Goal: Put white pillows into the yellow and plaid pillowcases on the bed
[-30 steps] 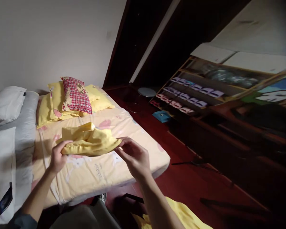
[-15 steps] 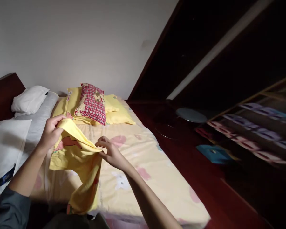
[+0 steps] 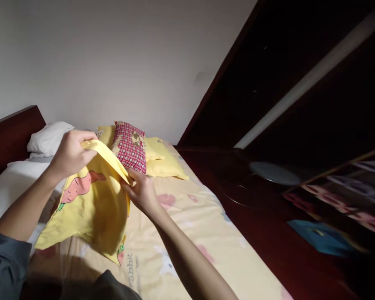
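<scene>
A yellow pillowcase [image 3: 95,221] printed with a pink carrot hangs between my hands above the bed. My left hand [image 3: 75,155] pinches its upper edge at the left, fingers closed on the fabric. At the other end of that edge, my right hand [image 3: 142,189] grips the cloth between thumb and fingers. The lower part drapes loosely over the pale yellow bed sheet [image 3: 187,221], which has pink shapes and rabbits. White pillows, one large [image 3: 17,179] and one small [image 3: 48,139], lie to the left, partly behind my left arm.
A red checked pillow [image 3: 129,146] rests on yellow pillows [image 3: 165,164] at the far end. The dark headboard [image 3: 18,129] is at left. Beyond the bed's right edge are a round stool [image 3: 275,173], a blue box-like object [image 3: 320,235] and a rack of slippers [image 3: 334,198].
The pillowcase has been raised and spread, showing more of the carrot print. Both hands have moved slightly up and right, still gripping it. The view has shifted, moving the scene right and downward.
</scene>
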A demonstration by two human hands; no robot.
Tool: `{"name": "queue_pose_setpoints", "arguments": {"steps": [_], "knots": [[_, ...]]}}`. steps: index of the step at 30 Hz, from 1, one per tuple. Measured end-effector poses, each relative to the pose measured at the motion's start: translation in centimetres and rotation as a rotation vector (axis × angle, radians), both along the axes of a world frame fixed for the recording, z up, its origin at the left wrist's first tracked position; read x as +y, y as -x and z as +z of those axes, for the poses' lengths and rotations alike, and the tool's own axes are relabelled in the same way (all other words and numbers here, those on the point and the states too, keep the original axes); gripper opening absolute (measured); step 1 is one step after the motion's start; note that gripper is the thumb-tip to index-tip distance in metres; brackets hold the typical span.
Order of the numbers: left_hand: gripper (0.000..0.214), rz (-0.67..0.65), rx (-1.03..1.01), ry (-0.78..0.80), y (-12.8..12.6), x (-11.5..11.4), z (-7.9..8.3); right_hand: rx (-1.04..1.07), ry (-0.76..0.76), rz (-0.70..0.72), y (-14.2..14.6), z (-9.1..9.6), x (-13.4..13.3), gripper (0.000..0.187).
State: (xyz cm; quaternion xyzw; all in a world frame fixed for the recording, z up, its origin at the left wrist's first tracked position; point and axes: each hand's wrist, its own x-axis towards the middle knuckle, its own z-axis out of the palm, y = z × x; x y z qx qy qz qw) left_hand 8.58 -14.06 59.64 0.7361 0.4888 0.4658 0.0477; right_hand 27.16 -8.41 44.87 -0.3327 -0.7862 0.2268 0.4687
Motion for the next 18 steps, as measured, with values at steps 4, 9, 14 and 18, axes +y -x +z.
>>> {"name": "queue_pose_setpoints", "arguments": {"steps": [4,9,14,18], "knots": [[0.016,0.037,-0.148,-0.082,2.7,0.1,2.0,-0.025,0.129,-0.150,1.0,-6.8,2.9,0.017],[0.015,0.174,-0.291,-0.258,6.2,-0.3,4.2,0.059,0.160,-0.376,-0.4,-14.2,5.1,0.038],[0.020,0.374,-0.313,-0.301,11.5,-1.3,4.8,0.097,0.174,-0.428,-6.5,-16.1,6.0,0.044],[0.027,0.518,-0.348,-0.102,17.8,-2.1,4.3,0.030,0.225,-0.395,-13.1,-13.9,7.2,0.034]]}}
